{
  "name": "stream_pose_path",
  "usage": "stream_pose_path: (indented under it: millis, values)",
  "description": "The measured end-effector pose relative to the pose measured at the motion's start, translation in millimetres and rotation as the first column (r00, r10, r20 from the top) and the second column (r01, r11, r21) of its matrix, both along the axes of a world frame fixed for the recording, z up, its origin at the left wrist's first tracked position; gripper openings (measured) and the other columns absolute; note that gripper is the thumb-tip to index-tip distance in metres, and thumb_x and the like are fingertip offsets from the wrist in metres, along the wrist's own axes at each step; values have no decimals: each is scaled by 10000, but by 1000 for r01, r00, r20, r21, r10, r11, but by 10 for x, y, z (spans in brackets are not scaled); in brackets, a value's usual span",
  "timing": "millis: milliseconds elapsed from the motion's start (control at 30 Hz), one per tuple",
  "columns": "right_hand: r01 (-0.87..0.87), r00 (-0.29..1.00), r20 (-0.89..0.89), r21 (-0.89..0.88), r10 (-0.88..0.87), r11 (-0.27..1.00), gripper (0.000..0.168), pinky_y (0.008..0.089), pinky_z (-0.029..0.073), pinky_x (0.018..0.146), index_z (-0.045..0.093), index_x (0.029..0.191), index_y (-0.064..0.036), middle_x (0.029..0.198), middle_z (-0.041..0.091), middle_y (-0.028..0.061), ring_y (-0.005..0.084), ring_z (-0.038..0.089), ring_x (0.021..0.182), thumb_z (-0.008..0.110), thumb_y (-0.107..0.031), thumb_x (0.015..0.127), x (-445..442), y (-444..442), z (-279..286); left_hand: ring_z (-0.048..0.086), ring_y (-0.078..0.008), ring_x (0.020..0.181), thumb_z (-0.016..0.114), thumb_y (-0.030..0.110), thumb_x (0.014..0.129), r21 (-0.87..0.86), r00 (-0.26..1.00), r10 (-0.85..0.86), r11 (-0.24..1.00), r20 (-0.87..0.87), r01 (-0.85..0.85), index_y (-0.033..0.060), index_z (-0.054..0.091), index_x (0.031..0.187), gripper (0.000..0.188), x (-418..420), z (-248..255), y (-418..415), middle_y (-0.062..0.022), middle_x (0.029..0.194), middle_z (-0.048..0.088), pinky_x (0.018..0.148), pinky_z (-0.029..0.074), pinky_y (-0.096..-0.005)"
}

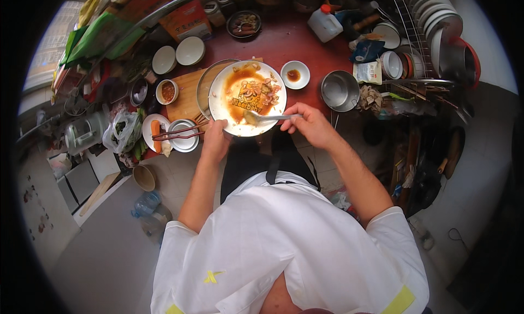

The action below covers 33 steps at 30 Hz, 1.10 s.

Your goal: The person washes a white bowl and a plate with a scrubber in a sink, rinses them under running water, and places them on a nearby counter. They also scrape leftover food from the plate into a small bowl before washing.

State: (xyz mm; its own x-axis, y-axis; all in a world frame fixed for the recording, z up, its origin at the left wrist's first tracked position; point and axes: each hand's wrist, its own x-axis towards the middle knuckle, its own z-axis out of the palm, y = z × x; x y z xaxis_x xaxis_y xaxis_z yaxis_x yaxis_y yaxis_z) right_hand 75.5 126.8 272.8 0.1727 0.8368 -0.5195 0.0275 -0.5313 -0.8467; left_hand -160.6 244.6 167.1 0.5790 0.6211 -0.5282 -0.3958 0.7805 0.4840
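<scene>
In the head view my left hand grips the lower left rim of a large white dish, which is tilted towards me. Brown sauce, sliced pieces of food and a printed cartoon pattern show inside it. My right hand holds a metal spoon by its handle, its bowl low in the dish. A pair of dark chopsticks reaches from the small white bowls to my left hand; I cannot tell whether the hand holds them. A small white bowl with brown sauce stands beyond the spoon.
A wooden cutting board and a glass lid lie partly under the dish. Left are a bowl of red sauce and a plate with a carrot. Right stands a steel pot, before a dish rack. A white jug stands behind.
</scene>
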Motion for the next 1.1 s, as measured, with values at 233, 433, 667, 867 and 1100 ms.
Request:
stream_pose_path:
  millis: [233, 433, 667, 867, 1100]
  values:
    - [130, 958, 246, 94, -149, 987, 181, 258, 515, 706, 580, 1079, 2, 855, 701, 49, 96, 614, 733, 458, -61, 961, 379, 35, 84, 557, -296, 1223, 397, 26, 840, 14, 994, -43, 999, -96, 45, -63, 389, 1331, 499, 75, 50, 69, -170, 1320, 537, 1035, 471, -431]
    - [-9, 999, -46, -45, 7, 999, 156, 244, 505, 682, 596, 1034, -7, 842, 688, 50, 96, 610, 729, 465, -35, 954, 164, -70, 192, 547, -279, 1216, 393, 20, 834, 84, 990, -88, 992, -106, 97, 11, 332, 1427, 597, 235, 92, 204, -159, 1344, 504, 1026, 465, -389]
    - [151, 916, 376, 10, -144, 988, 161, 261, 499, 643, 612, 1027, -12, 780, 677, 34, 95, 594, 677, 490, -64, 936, 790, 22, -310, 551, -310, 1223, 408, 39, 812, 119, 969, -99, 985, -225, 128, -6, 340, 1390, 584, 531, -81, 324, -182, 1350, 491, 1035, 465, -433]
    - [23, 994, 111, 2, -23, 1000, 154, 245, 512, 696, 602, 1035, -4, 816, 669, 37, 91, 625, 757, 473, -55, 966, 589, -42, -395, 552, -300, 1217, 404, 48, 824, 101, 964, -117, 984, -238, 144, 10, 341, 1401, 581, 634, -315, 325, -174, 1346, 496, 1027, 468, -422]
    - [80, 884, 465, -40, -53, 996, 164, 309, 505, 656, 635, 1006, -39, 761, 685, 52, 161, 645, 707, 506, -82, 915, 936, -105, -535, 552, -288, 1214, 392, 39, 830, 132, 959, -119, 979, -259, 157, 20, 343, 1415, 587, 673, -255, 311, -170, 1349, 495, 1025, 469, -405]
